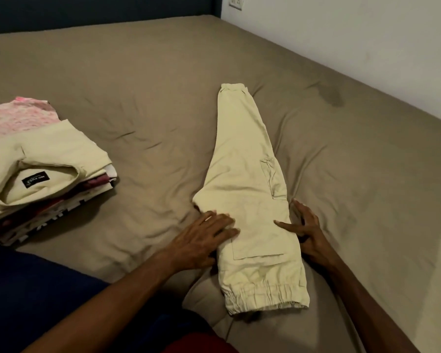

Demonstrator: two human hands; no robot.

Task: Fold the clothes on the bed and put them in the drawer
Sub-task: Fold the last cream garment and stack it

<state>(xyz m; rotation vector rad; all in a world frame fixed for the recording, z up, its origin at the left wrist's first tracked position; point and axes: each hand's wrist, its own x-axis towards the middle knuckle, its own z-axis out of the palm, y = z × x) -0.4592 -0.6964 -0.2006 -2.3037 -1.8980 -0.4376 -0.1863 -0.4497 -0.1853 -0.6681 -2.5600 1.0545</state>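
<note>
We see the bed (143,103) filling most of the view, its taupe sheet creased around the middle and marked by a darker patch toward the far right side; a dark headboard (92,11) runs along the far edge, and a white wall (354,42) with a socket (236,1) stands on the right.

On the sheet, right of centre, we see the cream trousers (247,189) lying lengthwise, folded so one leg rests on the other; the elastic waistband sits at the near end, the cuffs at the far end, and a flap pocket shows on the right side.

At the left edge we find a stack of folded clothes (36,179), well apart from the trousers; a cream garment with a small black label lies on top, a pink patterned piece shows behind it, and dark red and white pieces lie beneath.

Our left hand (201,240) rests flat on the left edge of the trousers near the seat, fingers spread and fairly straight, pressing the cloth to the sheet; our right hand (303,230) lies at the right edge, thumb stretched onto the fabric, fingers splayed along the side and touching the sheet; neither hand pinches anything that we can make out.

At the bottom we glimpse dark blue cloth (36,289) and a bit of red cloth (196,343).
</note>
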